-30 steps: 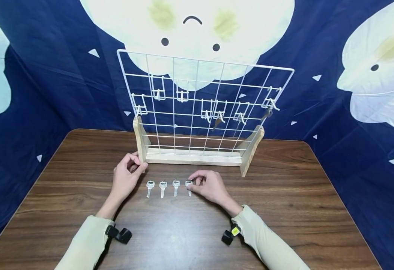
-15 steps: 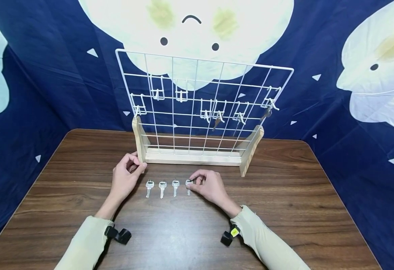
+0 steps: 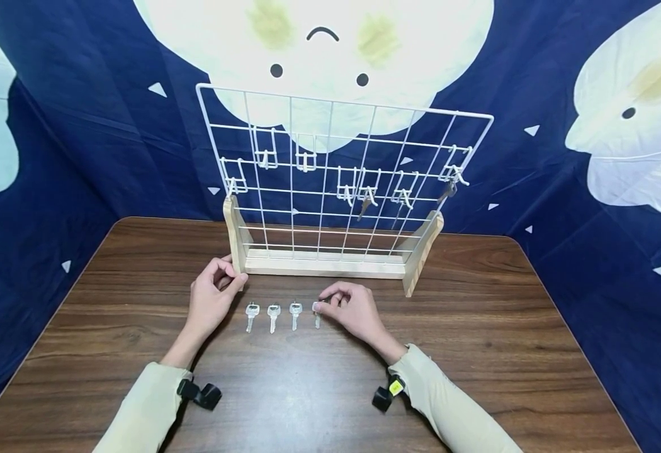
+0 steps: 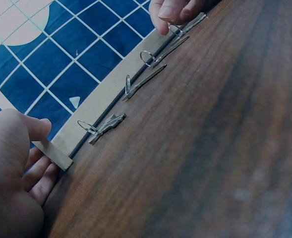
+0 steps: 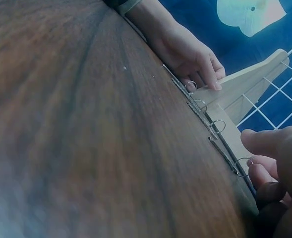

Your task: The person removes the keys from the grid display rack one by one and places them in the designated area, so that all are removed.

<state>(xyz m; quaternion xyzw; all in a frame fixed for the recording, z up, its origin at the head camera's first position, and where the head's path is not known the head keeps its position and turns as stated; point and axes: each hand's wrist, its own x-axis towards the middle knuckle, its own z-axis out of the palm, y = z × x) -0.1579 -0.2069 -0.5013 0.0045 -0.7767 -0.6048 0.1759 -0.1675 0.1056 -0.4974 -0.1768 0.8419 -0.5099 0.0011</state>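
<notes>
White wire forms the grid (image 3: 326, 167), mounted in a wooden stand (image 3: 325, 268) on the table (image 3: 302, 390). Left hand (image 3: 208, 301): thumb and fingers pinch the stand's left foot; the left wrist view shows fingers behind the wood, mostly hidden from the head view. Right hand (image 3: 357, 311): digits bent at the rightmost key (image 3: 317, 323), in front of the stand. The head view shows the thumb overlapping this key's head; the right wrist view shows its ring (image 5: 243, 167) against a fingertip, thumb spaced above. Whether the grip is closed cannot be told. Three other keys (image 3: 273, 319) lie in line to its left.
</notes>
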